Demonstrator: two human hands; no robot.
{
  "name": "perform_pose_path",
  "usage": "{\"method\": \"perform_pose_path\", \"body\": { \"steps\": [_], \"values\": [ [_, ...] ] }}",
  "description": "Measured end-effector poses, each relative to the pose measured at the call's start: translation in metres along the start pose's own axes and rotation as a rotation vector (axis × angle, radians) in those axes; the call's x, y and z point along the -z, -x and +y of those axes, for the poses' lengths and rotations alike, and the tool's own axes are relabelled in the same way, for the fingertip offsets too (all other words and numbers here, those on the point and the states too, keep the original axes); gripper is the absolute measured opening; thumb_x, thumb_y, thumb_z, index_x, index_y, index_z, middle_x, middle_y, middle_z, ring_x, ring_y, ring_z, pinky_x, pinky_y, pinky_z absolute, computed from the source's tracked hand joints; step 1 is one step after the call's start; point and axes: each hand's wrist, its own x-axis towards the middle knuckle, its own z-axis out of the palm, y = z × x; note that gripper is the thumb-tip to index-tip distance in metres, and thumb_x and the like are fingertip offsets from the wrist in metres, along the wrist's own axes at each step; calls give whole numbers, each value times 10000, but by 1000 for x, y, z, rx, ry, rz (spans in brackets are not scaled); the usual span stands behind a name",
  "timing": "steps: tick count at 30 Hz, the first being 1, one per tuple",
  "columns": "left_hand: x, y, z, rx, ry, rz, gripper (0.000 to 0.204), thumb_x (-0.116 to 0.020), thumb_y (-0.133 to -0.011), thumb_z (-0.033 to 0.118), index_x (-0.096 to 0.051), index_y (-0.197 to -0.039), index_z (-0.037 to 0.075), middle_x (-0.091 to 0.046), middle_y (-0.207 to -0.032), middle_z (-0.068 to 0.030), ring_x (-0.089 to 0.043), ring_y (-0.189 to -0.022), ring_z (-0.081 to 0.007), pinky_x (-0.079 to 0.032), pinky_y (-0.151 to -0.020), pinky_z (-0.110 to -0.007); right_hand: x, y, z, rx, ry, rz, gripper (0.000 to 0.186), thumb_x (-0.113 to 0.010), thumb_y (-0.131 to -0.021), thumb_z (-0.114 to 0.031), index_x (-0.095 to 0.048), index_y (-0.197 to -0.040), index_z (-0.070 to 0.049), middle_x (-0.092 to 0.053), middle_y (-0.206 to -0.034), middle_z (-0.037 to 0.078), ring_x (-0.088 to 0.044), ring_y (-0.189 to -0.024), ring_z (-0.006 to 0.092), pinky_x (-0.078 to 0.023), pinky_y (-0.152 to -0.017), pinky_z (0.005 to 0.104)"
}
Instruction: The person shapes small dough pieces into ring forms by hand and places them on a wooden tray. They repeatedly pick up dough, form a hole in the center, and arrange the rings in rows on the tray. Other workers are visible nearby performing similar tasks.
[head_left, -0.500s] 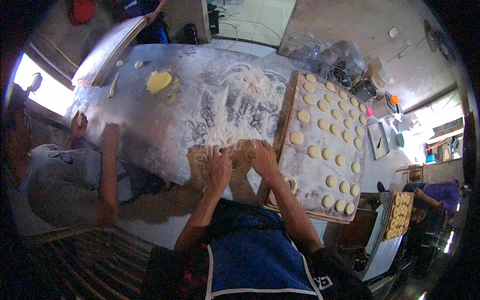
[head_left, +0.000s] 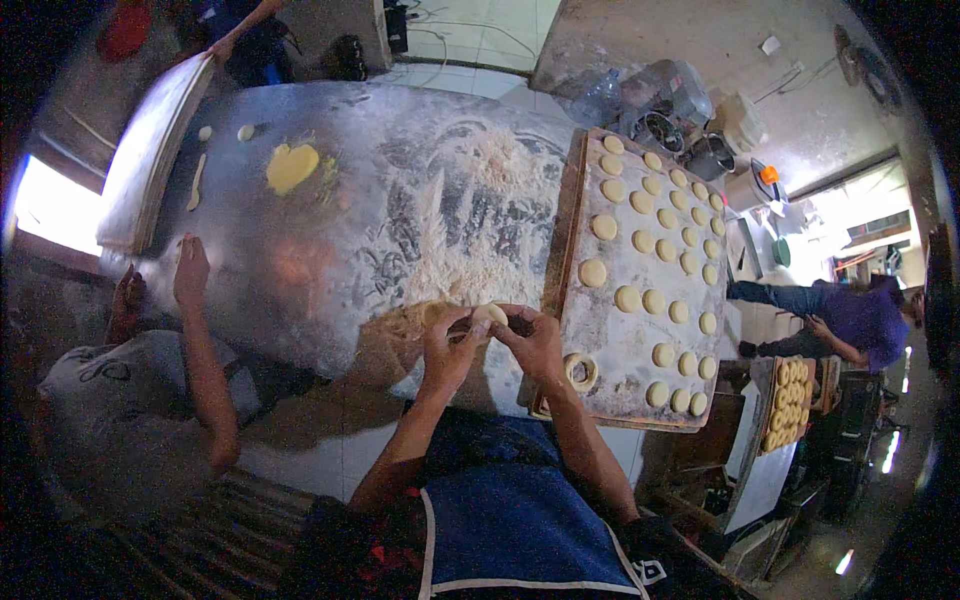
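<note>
My left hand (head_left: 447, 346) and my right hand (head_left: 532, 342) meet at the near edge of the floured metal table (head_left: 330, 250), both closed around one pale ball of dough (head_left: 488, 314). A heap of loose flour (head_left: 470, 265) lies just beyond my fingers. Right of my right hand sits a floured wooden board (head_left: 600, 340) carrying several round dough pieces (head_left: 627, 298) in rows. A ring-shaped dough piece (head_left: 580, 371) lies on the board's near corner, close to my right wrist.
Another person in a grey shirt (head_left: 110, 400) leans on the table's left edge with a hand (head_left: 190, 272) on it. A yellow dough lump (head_left: 291, 166) and a white board (head_left: 150, 150) lie at the far left. A person in purple (head_left: 850, 325) bends over a tray of rings (head_left: 785, 400) at right.
My hands have drawn closer together around the dough ball. The person on the left now has a hand flat on the table edge.
</note>
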Motion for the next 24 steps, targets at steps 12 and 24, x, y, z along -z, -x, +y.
{"method": "perform_pose_path", "body": {
  "steps": [12,24],
  "values": [
    [-12,9,23,-5,65,-105,292,-703,-894,155,-639,-1105,-38,-683,-1012,-96,-661,-902,-154,-538,-801,-293,10,4,-10,118,-11,50,456,-737,-819,-43,-586,-1249,-41,-721,-1014,122,-699,-908,184,-566,-841,328],
    [-46,32,39,-27,424,-88,398,-621,-901,2,-443,-1253,58,-624,-1039,-104,-636,-932,-179,-543,-739,-296,45,32,-28,143,78,-162,590,-624,-773,59,-428,-1326,-6,-626,-902,87,-653,-819,163,-544,-738,297]
  ]
}}
